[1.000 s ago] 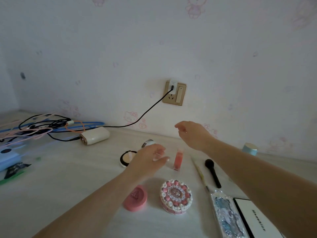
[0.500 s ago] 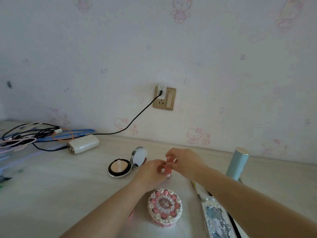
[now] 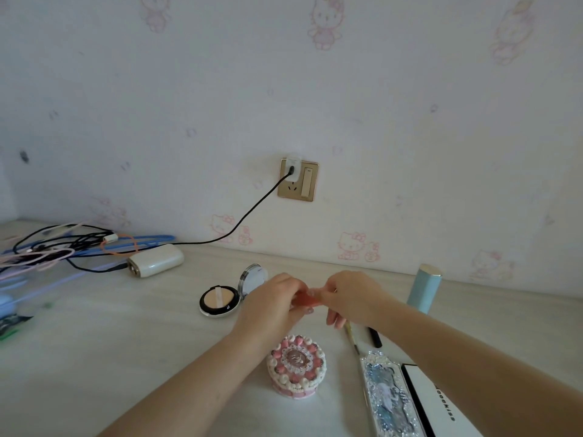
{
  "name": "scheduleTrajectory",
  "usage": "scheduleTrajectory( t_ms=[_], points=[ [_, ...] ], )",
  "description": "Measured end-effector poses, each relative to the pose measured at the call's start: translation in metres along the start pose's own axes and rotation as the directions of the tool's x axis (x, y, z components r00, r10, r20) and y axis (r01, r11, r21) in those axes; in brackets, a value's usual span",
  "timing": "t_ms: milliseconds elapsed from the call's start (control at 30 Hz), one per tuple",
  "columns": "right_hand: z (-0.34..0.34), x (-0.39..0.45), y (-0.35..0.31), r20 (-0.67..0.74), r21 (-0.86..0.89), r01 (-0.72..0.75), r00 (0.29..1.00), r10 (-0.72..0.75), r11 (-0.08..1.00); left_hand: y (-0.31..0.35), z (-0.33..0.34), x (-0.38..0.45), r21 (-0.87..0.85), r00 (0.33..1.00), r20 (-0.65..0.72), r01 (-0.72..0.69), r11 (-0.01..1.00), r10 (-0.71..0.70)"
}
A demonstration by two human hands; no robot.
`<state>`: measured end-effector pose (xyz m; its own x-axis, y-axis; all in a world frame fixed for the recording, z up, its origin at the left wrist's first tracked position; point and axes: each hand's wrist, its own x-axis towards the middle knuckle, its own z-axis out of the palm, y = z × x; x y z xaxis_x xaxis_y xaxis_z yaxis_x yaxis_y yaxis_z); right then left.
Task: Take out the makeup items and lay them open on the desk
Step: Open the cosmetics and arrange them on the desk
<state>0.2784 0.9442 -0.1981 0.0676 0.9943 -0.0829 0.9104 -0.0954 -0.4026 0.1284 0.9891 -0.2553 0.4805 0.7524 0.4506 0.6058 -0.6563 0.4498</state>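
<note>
Both hands meet above the desk on a small pink lip gloss tube (image 3: 305,299). My left hand (image 3: 273,305) grips its body, and my right hand (image 3: 350,296) pinches its other end. The tube lies roughly level between them, mostly hidden by fingers. An open cushion compact (image 3: 220,301) with its mirror lid up lies just left of my hands. In front of them stands a round pink cake-shaped case (image 3: 296,366), closed.
A light blue tube (image 3: 424,288) stands upright at the right. A thin brush (image 3: 351,337), a black brush handle (image 3: 374,337), a silver glitter palette (image 3: 389,397) and a white box (image 3: 437,405) lie at the lower right. A white charger (image 3: 156,260) and tangled cables (image 3: 56,247) lie left.
The lip gloss stood on the desk a second ago; both hands closed on it and lifted it. It is now tilted level between them, and the camera view has shifted.
</note>
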Motion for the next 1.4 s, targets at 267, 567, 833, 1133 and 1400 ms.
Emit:
scheduleTrajectory(
  t_ms=[267, 567, 833, 1133, 1400],
  points=[
    [-0.011, -0.013, -0.007, -0.07, -0.137, 0.101, 0.991, -0.111, 0.985, 0.007, -0.015, -0.004, 0.051, 1.0, -0.025, 0.005, 0.999, -0.004],
    [-0.013, -0.019, -0.019, -0.024, -0.138, 0.041, 0.999, -0.045, 0.99, 0.005, -0.022, -0.01, 0.15, 0.996, -0.063, -0.054, 0.987, 0.064],
    [-0.014, -0.017, -0.024, -0.039, -0.217, 0.162, 0.984, -0.174, 0.963, -0.001, -0.031, -0.015, 0.194, 0.992, -0.079, -0.083, 0.977, 0.1],
    [-0.01, -0.007, -0.029, -0.001, -0.2, 0.053, 0.999, -0.054, 0.978, -0.003, -0.032, -0.015, 0.214, 0.99, -0.077, -0.1, 0.972, 0.118],
    [-0.007, 0.001, -0.025, -0.027, -0.36, 0.233, 0.965, -0.26, 0.903, -0.008, -0.032, -0.017, 0.188, 0.995, -0.072, -0.056, 0.981, 0.071]
  ],
)
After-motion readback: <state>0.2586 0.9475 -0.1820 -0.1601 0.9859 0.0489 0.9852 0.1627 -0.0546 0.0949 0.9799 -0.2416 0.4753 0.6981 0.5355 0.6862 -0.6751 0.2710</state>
